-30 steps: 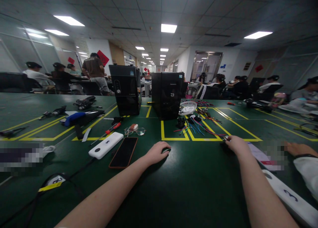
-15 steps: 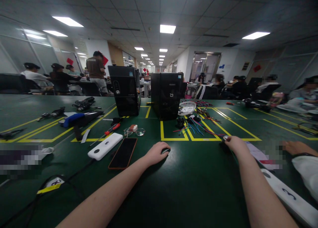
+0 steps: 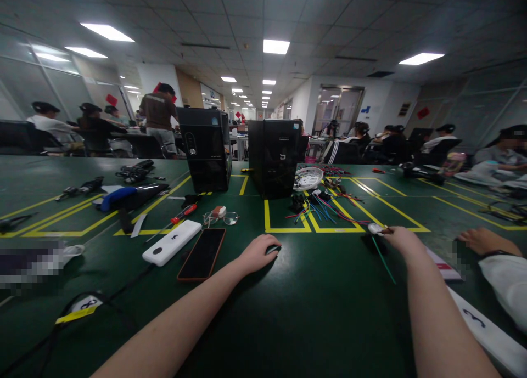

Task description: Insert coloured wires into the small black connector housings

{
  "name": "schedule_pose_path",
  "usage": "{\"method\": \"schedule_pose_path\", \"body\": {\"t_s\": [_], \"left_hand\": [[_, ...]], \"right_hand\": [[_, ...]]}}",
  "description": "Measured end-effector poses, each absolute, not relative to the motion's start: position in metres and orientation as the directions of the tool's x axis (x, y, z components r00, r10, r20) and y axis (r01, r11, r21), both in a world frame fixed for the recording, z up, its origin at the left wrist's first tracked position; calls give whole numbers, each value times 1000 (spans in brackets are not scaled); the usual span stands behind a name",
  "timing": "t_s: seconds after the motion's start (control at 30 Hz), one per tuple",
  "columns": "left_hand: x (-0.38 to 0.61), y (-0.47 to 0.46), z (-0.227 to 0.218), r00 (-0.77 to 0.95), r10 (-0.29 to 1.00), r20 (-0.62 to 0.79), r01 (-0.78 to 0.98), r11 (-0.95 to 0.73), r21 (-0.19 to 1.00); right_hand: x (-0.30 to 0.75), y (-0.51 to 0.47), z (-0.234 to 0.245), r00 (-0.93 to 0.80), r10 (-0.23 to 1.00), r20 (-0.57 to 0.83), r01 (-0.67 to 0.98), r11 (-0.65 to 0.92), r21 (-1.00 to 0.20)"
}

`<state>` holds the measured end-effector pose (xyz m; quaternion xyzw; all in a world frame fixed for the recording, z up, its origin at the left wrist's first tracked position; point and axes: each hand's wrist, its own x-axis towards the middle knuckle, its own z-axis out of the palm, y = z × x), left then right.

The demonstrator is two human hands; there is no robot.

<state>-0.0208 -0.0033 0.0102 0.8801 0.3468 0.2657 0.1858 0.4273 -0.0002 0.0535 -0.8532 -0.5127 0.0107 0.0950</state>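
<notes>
My left hand (image 3: 260, 252) rests on the green table (image 3: 313, 312), its fingers loosely curved and a gap between thumb and forefinger, with nothing visible in it. To its left lie a phone (image 3: 202, 254) and a white power strip (image 3: 173, 242) marked 8. Fingers pinched, my right hand (image 3: 403, 242) is just right of a small pale round piece (image 3: 374, 228). Something small and brownish shows at its fingertips, too small to make out. A green wire (image 3: 385, 263) runs from near the round piece towards me. Coloured wires (image 3: 323, 209) lie left of it.
Two black computer towers (image 3: 274, 158) stand at mid-table. Behind the wires sits a white basket (image 3: 308, 178). Glasses (image 3: 221, 218) and a screwdriver (image 3: 183, 214) lie to the left. Another person's hand (image 3: 489, 241) and a white power strip (image 3: 486, 326) are at the right.
My right hand has shifted right, off the pale round piece, and the green wire is now more exposed. My left hand stays in place. The view has turned slightly.
</notes>
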Motion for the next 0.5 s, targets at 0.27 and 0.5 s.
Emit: {"method": "schedule_pose_path", "body": {"t_s": [0.27,0.5], "left_hand": [[-21,-3,10,625,704,338,512,-696,503],[-20,-1,6,630,693,350,510,-709,487]], "right_hand": [[423,-1,54,507,861,-42,846,-506,-171],[415,-2,58,516,855,-48,847,-518,-119]]}}
